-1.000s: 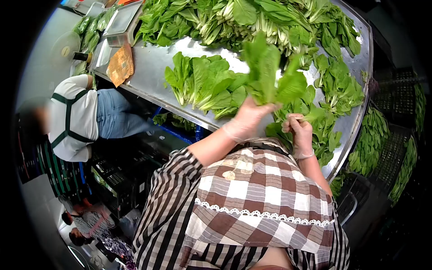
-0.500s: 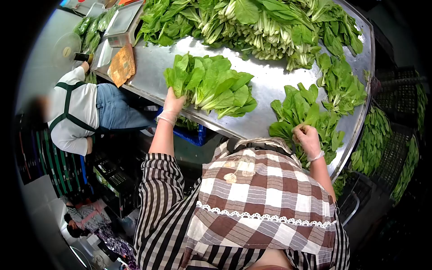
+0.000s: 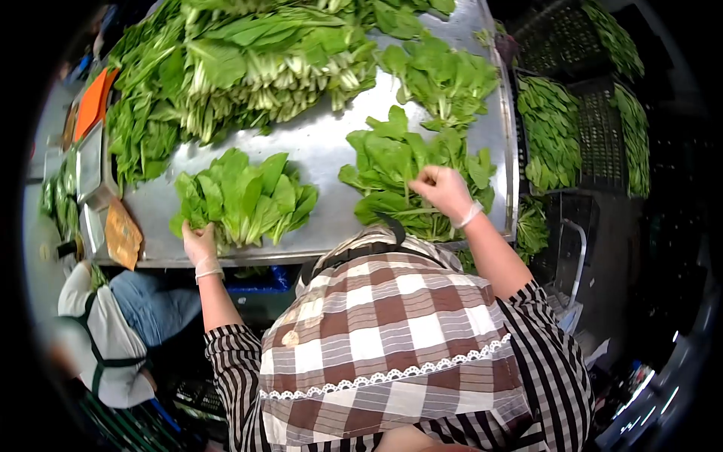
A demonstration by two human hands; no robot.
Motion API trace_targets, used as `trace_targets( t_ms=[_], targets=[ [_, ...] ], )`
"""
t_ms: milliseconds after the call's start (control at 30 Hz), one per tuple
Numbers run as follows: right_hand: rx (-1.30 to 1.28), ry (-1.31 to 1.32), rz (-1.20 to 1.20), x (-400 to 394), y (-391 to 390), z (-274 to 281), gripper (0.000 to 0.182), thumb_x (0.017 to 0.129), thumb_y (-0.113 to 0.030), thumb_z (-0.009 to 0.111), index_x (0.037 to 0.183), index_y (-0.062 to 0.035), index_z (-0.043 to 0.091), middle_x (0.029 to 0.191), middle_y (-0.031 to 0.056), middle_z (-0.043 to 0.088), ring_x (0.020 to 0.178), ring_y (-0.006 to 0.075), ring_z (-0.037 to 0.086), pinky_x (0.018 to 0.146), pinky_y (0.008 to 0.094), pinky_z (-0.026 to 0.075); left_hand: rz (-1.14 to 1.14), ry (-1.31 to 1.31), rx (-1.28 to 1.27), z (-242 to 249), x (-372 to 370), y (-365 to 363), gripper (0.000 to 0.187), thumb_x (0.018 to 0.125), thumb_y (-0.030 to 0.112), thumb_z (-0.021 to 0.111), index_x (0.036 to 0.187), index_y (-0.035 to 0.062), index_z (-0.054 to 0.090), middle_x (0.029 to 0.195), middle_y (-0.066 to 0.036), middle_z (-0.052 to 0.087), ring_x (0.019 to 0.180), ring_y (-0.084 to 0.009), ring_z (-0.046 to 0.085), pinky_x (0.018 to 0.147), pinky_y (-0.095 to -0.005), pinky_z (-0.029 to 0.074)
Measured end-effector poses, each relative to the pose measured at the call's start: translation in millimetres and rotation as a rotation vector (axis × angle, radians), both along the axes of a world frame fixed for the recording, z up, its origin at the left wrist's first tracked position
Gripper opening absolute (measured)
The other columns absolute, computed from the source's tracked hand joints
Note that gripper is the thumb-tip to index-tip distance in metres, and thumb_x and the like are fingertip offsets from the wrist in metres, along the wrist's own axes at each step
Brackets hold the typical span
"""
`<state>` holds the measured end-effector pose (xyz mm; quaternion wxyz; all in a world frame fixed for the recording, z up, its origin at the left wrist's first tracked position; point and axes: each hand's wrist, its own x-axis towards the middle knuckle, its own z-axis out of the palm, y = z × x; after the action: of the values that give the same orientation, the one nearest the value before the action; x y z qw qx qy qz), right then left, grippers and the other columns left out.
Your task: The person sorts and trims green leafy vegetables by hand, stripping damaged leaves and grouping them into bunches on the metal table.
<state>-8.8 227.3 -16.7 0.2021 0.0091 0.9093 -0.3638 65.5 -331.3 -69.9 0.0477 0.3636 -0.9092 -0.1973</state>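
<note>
My left hand (image 3: 199, 245), in a thin clear glove, closes round the left end of a spread bunch of leafy greens (image 3: 260, 196) at the table's near edge. My right hand (image 3: 443, 194), also gloved, is pinched over a looser pile of leafy greens (image 3: 376, 158) on the right. A leafy green appears to be between its fingertips, though the fingers partly hide it. Both bunches lie on the metal table (image 3: 331, 151).
A large heap of greens (image 3: 248, 68) covers the table's far side, with another small pile (image 3: 444, 75) at far right. A scale (image 3: 96, 162) and a brown piece (image 3: 123, 233) lie left, near a co-worker (image 3: 113, 331). Crates of greens (image 3: 550, 135) stand right.
The whole view has swung, so the table sits further left and squarer. My left hand stays at its bunch; my right hand has risen slightly over the right pile.
</note>
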Motion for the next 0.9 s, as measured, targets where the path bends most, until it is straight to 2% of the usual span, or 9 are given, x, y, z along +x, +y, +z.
trace_targets(
  t_ms=[133, 267, 333, 467, 500, 633, 767, 833, 900],
  targets=[
    [-0.242, 0.298, -0.319, -30.5, 10.6, -31.3, 0.024, 0.082, -0.03, 0.071, 0.08, -0.0056, 0.07, 0.072, 0.0101, 0.07, 0.063, 0.0214, 0.067, 0.06, 0.0338, 0.052, -0.009, 0.032, -0.042, -30.3, -16.5, -15.7, 0.074, 0.072, 0.015, 0.081, 0.136, -0.0014, 0.049, 0.076, -0.007, 0.06, 0.069, -0.0201, 0.058, 0.07, -0.0348, 0.05],
    [0.139, 0.307, -0.427, -78.6, 28.5, -39.9, 0.021, 0.083, -0.03, 0.068, 0.086, -0.0088, 0.069, 0.077, 0.0105, 0.071, 0.068, 0.0258, 0.068, 0.064, 0.0356, 0.054, -0.085, -0.065, -0.01, -13.7, -21.1, -15.6, 0.075, 0.075, 0.011, 0.078, 0.139, -0.0053, 0.044, 0.078, -0.006, 0.061, 0.069, -0.0186, 0.058, 0.069, -0.0329, 0.05],
    [0.332, 0.279, -0.435, -95.9, 29.8, -44.2, 0.022, 0.082, -0.03, 0.069, 0.088, -0.0096, 0.069, 0.078, 0.0114, 0.071, 0.071, 0.0281, 0.069, 0.066, 0.0361, 0.054, -0.069, 0.004, 0.193, -12.3, -13.4, -24.2, 0.075, 0.078, 0.009, 0.076, 0.142, -0.0059, 0.039, 0.079, -0.005, 0.062, 0.071, -0.0153, 0.057, 0.068, -0.0297, 0.049],
    [0.044, 0.266, -0.482, -112.6, 59.0, -88.3, 0.019, 0.081, -0.027, 0.072, 0.085, -0.0088, 0.07, 0.084, 0.0118, 0.072, 0.077, 0.0267, 0.069, 0.071, 0.0341, 0.054, -0.063, 0.095, 0.426, -2.4, 9.0, -41.2, 0.076, 0.084, 0.005, 0.07, 0.147, -0.006, 0.03, 0.082, -0.003, 0.062, 0.073, -0.0095, 0.055, 0.067, -0.024, 0.048],
    [-0.097, 0.178, -0.484, -107.1, 55.5, -66.6, 0.015, 0.08, -0.02, 0.073, 0.084, -0.0058, 0.071, 0.086, 0.0087, 0.073, 0.078, 0.0213, 0.068, 0.072, 0.0319, 0.053, -0.072, 0.106, 0.359, 1.4, 14.7, -43.2, 0.073, 0.085, 0.004, 0.067, 0.148, -0.0038, 0.03, 0.083, -0.002, 0.061, 0.072, -0.0084, 0.053, 0.067, -0.023, 0.047],
    [-0.199, -0.13, 0.1, -78.9, 70.2, -25.6, 0.008, 0.082, -0.014, 0.072, 0.084, -0.0062, 0.073, 0.087, 0.0062, 0.073, 0.078, 0.014, 0.065, 0.075, 0.0286, 0.054, -0.009, 0.239, 0.398, 23.0, 27.1, -31.8, 0.067, 0.086, 0.002, 0.061, 0.148, 0.0009, 0.033, 0.08, 0.001, 0.056, 0.069, -0.0072, 0.05, 0.066, -0.0216, 0.044],
    [-0.197, 0.158, -0.258, -80.8, 64.7, -30.5, 0.024, 0.079, -0.017, 0.076, 0.102, -0.0092, 0.072, 0.088, 0.0085, 0.07, 0.08, 0.018, 0.066, 0.077, 0.0328, 0.056, 0.014, 0.339, 0.314, 27.9, 19.6, -14.0, 0.065, 0.087, 0.0, 0.059, 0.147, 0.0013, 0.034, 0.079, 0.002, 0.051, 0.07, -0.0067, 0.047, 0.067, -0.0208, 0.043],
    [0.218, 0.545, -0.398, -96.4, 54.7, -34.7, 0.028, 0.078, -0.017, 0.077, 0.104, -0.0075, 0.071, 0.089, 0.0086, 0.07, 0.081, 0.0189, 0.066, 0.077, 0.0332, 0.055, 0.022, 0.409, 0.297, 29.8, 11.0, -7.0, 0.064, 0.088, -0.001, 0.059, 0.147, 0.0019, 0.035, 0.085, 0.001, 0.051, 0.072, -0.0069, 0.048, 0.069, -0.0205, 0.043],
    [0.38, 0.669, -0.452, -107.2, 60.9, -43.6, 0.03, 0.077, -0.016, 0.078, 0.104, -0.0055, 0.069, 0.091, 0.0082, 0.069, 0.081, 0.0187, 0.065, 0.076, 0.0323, 0.055, 0.007, 0.468, 0.283, 41.3, 7.4, 5.3, 0.063, 0.088, -0.002, 0.059, 0.146, 0.0024, 0.036, 0.093, 0.0, 0.051, 0.075, -0.0072, 0.048, 0.07, -0.0204, 0.043]
  ],
)
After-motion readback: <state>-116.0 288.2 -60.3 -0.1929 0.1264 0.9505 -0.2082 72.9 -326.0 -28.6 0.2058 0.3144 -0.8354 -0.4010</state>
